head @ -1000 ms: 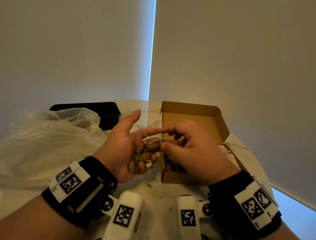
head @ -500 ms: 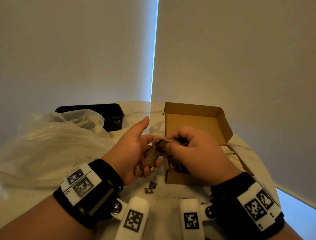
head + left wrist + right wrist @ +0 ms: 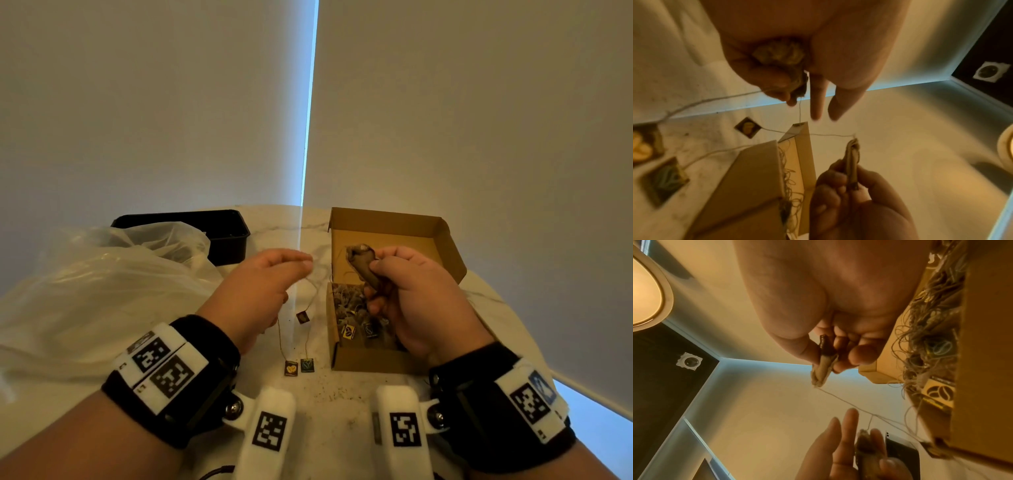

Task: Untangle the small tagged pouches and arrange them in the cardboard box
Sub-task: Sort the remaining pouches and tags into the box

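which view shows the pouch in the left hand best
Left wrist: the crumpled pouch shows in the left hand, curled fingers gripping it. The right wrist view shows it blurred and edge-on at the bottom. In the head view the hand hides it.

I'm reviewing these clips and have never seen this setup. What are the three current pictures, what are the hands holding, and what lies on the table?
No machine here: a person works bare-handed, wearing black wristbands with coded markers and a small camera on each wrist. The wide picture comes from a head-worn camera looking down; the other two look along each hand from the wrists.

The right hand grips a brown pouch above the open cardboard box, which already holds pouches, tangled strings and tags. The left hand holds another pouch, seen only in the wrist views. A thin string runs from the right hand's pouch towards the left hand.

On the pale table lie two small square tags on strings; a third hangs above them. To the left are a crumpled clear plastic bag and a black tray.
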Available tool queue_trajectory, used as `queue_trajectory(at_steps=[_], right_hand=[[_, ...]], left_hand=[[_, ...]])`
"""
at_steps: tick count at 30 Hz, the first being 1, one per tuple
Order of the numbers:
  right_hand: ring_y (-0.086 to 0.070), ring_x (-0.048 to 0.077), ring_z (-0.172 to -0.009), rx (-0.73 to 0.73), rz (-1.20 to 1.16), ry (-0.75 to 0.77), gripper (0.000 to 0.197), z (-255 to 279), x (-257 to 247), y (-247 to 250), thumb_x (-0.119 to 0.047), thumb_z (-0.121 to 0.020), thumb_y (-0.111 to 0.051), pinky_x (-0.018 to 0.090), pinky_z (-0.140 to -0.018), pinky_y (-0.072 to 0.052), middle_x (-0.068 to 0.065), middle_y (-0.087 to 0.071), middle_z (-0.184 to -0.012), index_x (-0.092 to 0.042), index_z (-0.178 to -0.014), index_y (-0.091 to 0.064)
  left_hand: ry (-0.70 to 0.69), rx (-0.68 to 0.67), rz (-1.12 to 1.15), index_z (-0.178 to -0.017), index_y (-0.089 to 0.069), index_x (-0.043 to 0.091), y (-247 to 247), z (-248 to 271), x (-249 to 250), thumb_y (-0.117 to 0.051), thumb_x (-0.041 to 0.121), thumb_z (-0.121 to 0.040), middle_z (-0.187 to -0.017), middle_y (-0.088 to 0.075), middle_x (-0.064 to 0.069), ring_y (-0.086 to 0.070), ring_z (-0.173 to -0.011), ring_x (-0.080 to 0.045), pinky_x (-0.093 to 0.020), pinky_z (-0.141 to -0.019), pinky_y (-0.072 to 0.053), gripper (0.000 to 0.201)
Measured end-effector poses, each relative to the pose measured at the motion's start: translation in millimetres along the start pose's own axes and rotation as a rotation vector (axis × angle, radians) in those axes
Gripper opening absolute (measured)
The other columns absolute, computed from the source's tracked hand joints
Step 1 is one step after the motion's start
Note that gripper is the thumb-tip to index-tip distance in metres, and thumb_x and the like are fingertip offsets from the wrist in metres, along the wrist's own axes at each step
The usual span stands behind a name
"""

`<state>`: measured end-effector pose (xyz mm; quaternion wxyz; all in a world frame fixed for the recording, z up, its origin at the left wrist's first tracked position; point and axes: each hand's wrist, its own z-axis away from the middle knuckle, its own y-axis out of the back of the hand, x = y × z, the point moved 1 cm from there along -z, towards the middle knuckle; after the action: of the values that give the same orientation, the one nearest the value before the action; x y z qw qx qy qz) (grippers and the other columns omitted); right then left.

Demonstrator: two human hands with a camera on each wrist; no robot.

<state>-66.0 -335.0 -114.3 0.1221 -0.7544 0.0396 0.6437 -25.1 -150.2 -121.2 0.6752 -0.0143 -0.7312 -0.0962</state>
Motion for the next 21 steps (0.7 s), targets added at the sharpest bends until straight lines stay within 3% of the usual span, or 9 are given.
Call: queue_trajectory(at_steps=[4, 7, 10, 13, 14, 15, 17, 19, 21], right_hand=[[-0.059, 0.018, -0.058, -0.121, -0.199, 0.007, 0.013, 4.4, -4.8, -5.0, -0.002, -0.097, -0.044, 0.027, -0.047, -0.045, 0.012, -0.065, -0.077, -0.005, -0.095, -0.056], [-0.058, 0.018, -0.058, -0.244, -0.34, 0.01, 0.013, 8.8, -9.6, -6.5, -0.007, -0.086, -0.048, 0.026, -0.047, -0.045, 0.015, -0.067, -0.08, -0.004, -0.098, -0.054], [-0.057, 0.019, -0.057, -0.328, -0.439, 0.017, 0.02, 11.3, -12.4, -6.6, -0.009, -0.074, -0.047, 0.026, -0.047, -0.044, 0.014, -0.067, -0.077, -0.006, -0.092, -0.055], [-0.056, 0.019, -0.059, -0.342, -0.509, 0.048, 0.023, 10.9, -13.6, -6.3, -0.011, -0.068, -0.055, 0.026, -0.049, -0.044, 0.014, -0.067, -0.078, -0.007, -0.09, -0.055], [-0.056, 0.019, -0.059, -0.335, -0.522, 0.052, 0.021, 10.5, -13.7, -6.4, -0.011, -0.07, -0.053, 0.026, -0.049, -0.044, 0.014, -0.066, -0.079, -0.007, -0.09, -0.055], [-0.055, 0.019, -0.059, -0.324, -0.533, 0.053, 0.018, 9.8, -13.5, -6.1, -0.01, -0.073, -0.05, 0.026, -0.049, -0.044, 0.014, -0.066, -0.079, -0.007, -0.09, -0.056], [-0.055, 0.019, -0.059, -0.301, -0.545, 0.052, 0.018, 9.2, -13.4, -6.0, -0.01, -0.077, -0.045, 0.026, -0.049, -0.045, 0.014, -0.066, -0.08, -0.008, -0.091, -0.056], [-0.057, 0.019, -0.06, -0.292, -0.547, 0.055, 0.019, 9.6, -12.8, -6.5, -0.01, -0.078, -0.044, 0.026, -0.049, -0.046, 0.014, -0.067, -0.081, -0.007, -0.093, -0.055], [-0.059, 0.018, -0.061, -0.292, -0.55, 0.061, 0.017, 10.6, -13.2, -7.9, -0.007, -0.082, -0.045, 0.026, -0.05, -0.048, 0.014, -0.068, -0.081, -0.007, -0.096, -0.055]], left_hand=[[-0.017, -0.083, -0.059, -0.096, -0.075, 0.029, -6.8, 4.1, -3.4, -0.069, 0.033, -0.088, -0.065, -0.059, 0.014, -0.05, -0.062, -0.006, -0.02, -0.052, -0.038, 0.01], [0.058, -0.043, -0.056, -0.089, -0.069, 0.025, -7.9, 0.9, -6.8, -0.064, 0.04, -0.091, -0.074, -0.053, 0.0, -0.043, -0.058, -0.015, -0.025, -0.056, -0.036, 0.016], [0.154, 0.01, -0.002, -0.099, -0.068, 0.014, -4.2, -4.3, -8.5, -0.058, 0.044, -0.093, -0.078, -0.048, -0.007, -0.039, -0.06, -0.02, -0.028, -0.053, -0.033, 0.032], [0.078, 0.004, -0.14, -0.11, -0.066, 0.008, -2.6, -7.7, -9.7, -0.051, 0.041, -0.099, -0.097, -0.06, -0.013, -0.053, -0.077, -0.03, -0.037, -0.067, -0.043, 0.039], [0.027, 0.013, -0.182, -0.108, -0.067, 0.012, -3.2, -6.8, -8.8, -0.05, 0.04, -0.1, -0.104, -0.064, -0.012, -0.056, -0.083, -0.031, -0.038, -0.07, -0.045, 0.034], [-0.006, 0.031, -0.169, -0.103, -0.068, 0.02, -3.0, -4.5, -6.4, -0.052, 0.041, -0.098, -0.103, -0.066, -0.004, -0.057, -0.081, -0.024, -0.034, -0.067, -0.044, 0.027], [-0.077, -0.008, -0.091, -0.098, -0.07, 0.031, -3.7, 2.6, -0.8, -0.059, 0.041, -0.095, -0.078, -0.064, 0.019, -0.053, -0.068, -0.003, -0.027, -0.06, -0.042, 0.016], [-0.2, -0.187, -0.093, -0.099, -0.073, 0.029, -7.5, 7.3, 2.8, -0.061, 0.035, -0.094, -0.06, -0.061, 0.026, -0.053, -0.056, 0.005, -0.02, -0.056, -0.042, 0.015], [-0.264, -0.371, -0.096, -0.101, -0.073, 0.024, -13.7, 14.9, 7.2, -0.064, 0.023, -0.092, -0.06, -0.063, 0.029, -0.056, -0.053, 0.012, -0.009, -0.054, -0.042, 0.013]])
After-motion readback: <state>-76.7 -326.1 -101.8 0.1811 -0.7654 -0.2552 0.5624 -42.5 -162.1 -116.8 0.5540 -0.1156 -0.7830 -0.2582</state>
